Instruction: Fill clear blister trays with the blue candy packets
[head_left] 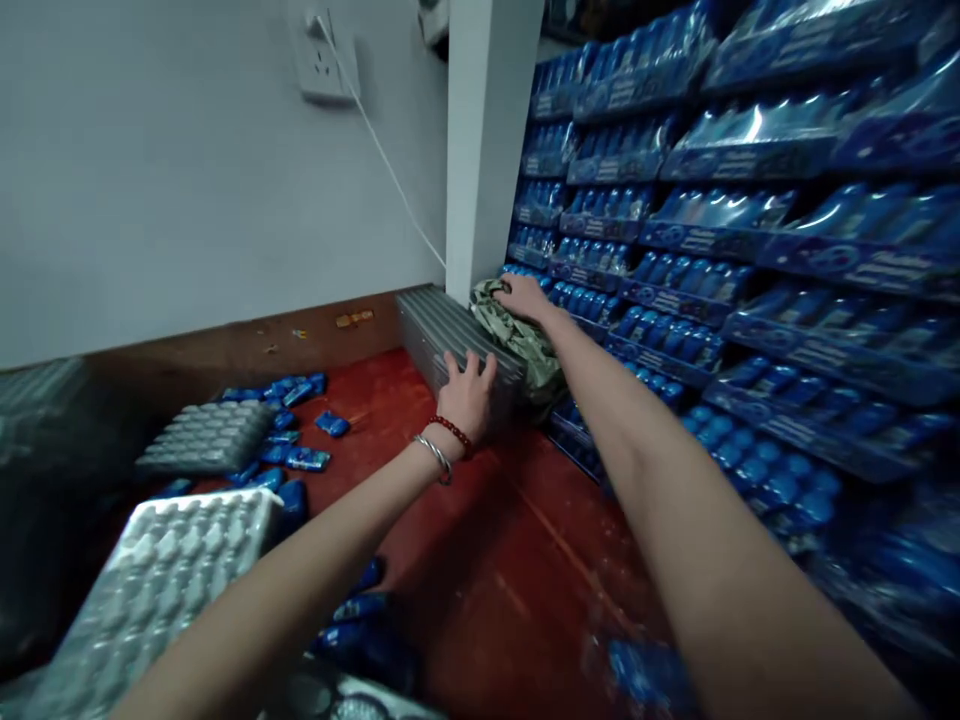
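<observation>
A long grey ridged stack [450, 325] lies at the back of the red table, beside the white post. My left hand [466, 392] rests against its near end with the fingers spread; a red bead bracelet and a silver bangle are on that wrist. Between the stack and the blue packs sits a crumpled green bag [525, 345]. My right hand [517, 298] is closed on the top of this bag, its fingers bent into the folds.
Shrink-wrapped blue packs [675, 230] are piled high on the right. Silver moulded trays [180, 540] and loose blue packets [306, 458] lie at the left on the red table [517, 560]. A white cord [386, 160] hangs from a wall socket [326, 62].
</observation>
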